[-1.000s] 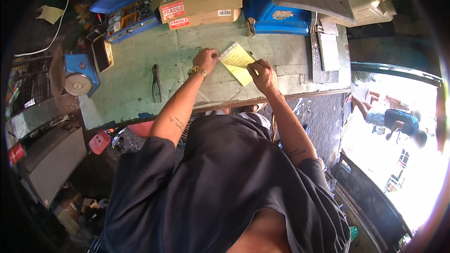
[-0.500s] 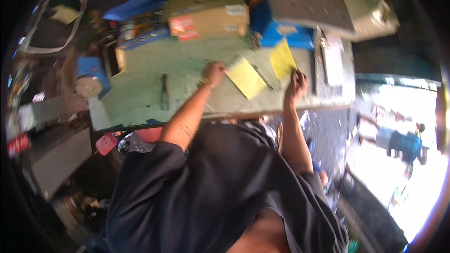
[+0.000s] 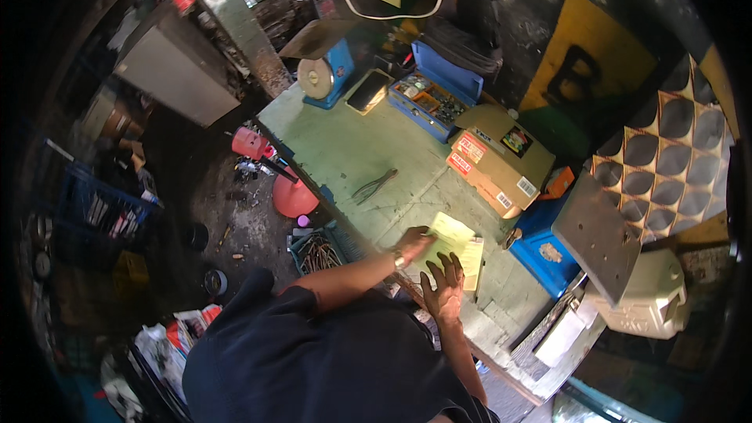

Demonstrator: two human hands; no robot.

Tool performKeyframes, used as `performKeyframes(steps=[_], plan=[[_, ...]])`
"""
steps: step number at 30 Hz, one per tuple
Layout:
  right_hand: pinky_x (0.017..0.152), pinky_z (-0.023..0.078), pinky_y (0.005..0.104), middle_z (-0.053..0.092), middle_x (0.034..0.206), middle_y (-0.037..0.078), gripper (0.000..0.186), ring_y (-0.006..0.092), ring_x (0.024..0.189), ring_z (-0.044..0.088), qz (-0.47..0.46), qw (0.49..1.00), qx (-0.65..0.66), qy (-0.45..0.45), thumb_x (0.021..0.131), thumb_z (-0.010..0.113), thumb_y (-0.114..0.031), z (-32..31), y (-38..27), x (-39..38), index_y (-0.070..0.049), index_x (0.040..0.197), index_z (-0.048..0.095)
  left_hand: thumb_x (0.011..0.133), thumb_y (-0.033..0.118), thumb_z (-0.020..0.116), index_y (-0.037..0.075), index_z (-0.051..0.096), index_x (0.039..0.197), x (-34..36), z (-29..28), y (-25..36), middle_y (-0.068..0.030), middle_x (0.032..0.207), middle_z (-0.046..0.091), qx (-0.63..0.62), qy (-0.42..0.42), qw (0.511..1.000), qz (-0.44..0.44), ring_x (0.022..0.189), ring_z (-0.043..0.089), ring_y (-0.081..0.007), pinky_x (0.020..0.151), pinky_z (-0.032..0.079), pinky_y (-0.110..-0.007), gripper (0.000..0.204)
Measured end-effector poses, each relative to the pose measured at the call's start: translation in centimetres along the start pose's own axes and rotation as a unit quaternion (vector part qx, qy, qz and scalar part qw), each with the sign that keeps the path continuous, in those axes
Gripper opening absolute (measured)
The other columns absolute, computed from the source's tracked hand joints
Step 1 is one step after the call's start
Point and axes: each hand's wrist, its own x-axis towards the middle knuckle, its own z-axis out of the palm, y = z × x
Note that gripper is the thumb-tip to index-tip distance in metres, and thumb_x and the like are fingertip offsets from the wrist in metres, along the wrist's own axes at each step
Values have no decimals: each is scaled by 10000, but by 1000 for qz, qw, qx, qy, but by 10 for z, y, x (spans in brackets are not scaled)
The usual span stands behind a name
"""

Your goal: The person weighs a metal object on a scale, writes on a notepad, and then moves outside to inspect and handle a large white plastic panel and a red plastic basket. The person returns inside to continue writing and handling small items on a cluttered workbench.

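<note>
My left hand (image 3: 415, 244) grips the left edge of a loose yellow sheet of paper (image 3: 453, 228), its fingers closed and partly hidden. Below the sheet lies a yellow paper pad (image 3: 473, 260) on the green worktable. Close beside it, my right hand (image 3: 444, 291) is open with fingers spread, reaching over the lower part of the paper; nothing is held in it. A dark pen (image 3: 480, 278) rests along the pad's right side. To the left of the hands, a pair of pliers (image 3: 376, 186) lies on the tabletop.
Along the table's far side stand a blue weighing scale (image 3: 338, 69), a phone (image 3: 368, 92), a blue toolbox (image 3: 427, 113), a cardboard box (image 3: 489, 175) and a second blue scale (image 3: 540, 247). A clipboard (image 3: 560, 337) lies at right. A red stool (image 3: 294, 196) stands by the near edge.
The view has swung, shifting the table's contents. The yellow sheet, formerly raised in my right hand, is now in my left hand over the pad. My right hand has let go and opened.
</note>
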Motion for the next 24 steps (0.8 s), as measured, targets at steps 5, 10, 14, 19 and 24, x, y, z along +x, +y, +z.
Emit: performKeyframes(steps=[5,10,14,19,24], plan=[[918,439,444,615,1110,77,173,303,1092,546,-9,999,48,-25,791,708,-95,-23,22,-9,-91,963,699,878,283,684,18,658,1039,29,-107,7,-68,913,692,-29,121,982,143,781,643,-156,700,516,-310,311],[835,480,390,656,974,79,151,279,935,606,-44,996,59,-40,794,694,-45,-41,47,27,-87,938,692,878,307,647,14,660,944,87,-243,35,-162,823,676,207,318,891,250,711,646,-241,671,500,-374,301],[816,507,389,685,949,127,108,297,901,649,-78,997,-13,13,810,686,-21,-82,42,121,-29,918,689,866,297,610,-11,618,861,146,-276,107,-233,824,648,246,381,840,297,770,623,-400,687,477,-450,309],[706,526,326,654,961,151,177,266,827,662,-251,967,-23,37,831,652,41,-131,-70,289,14,1005,670,890,287,542,9,612,965,248,-319,193,-243,871,644,287,369,825,317,867,618,-417,758,477,-472,297],[699,516,358,631,1006,169,183,302,816,649,-323,930,-172,-45,863,610,-10,-105,-134,450,-4,1039,657,897,296,523,9,616,1043,309,-309,285,-252,972,652,105,330,852,393,919,625,-394,799,480,-464,335]])
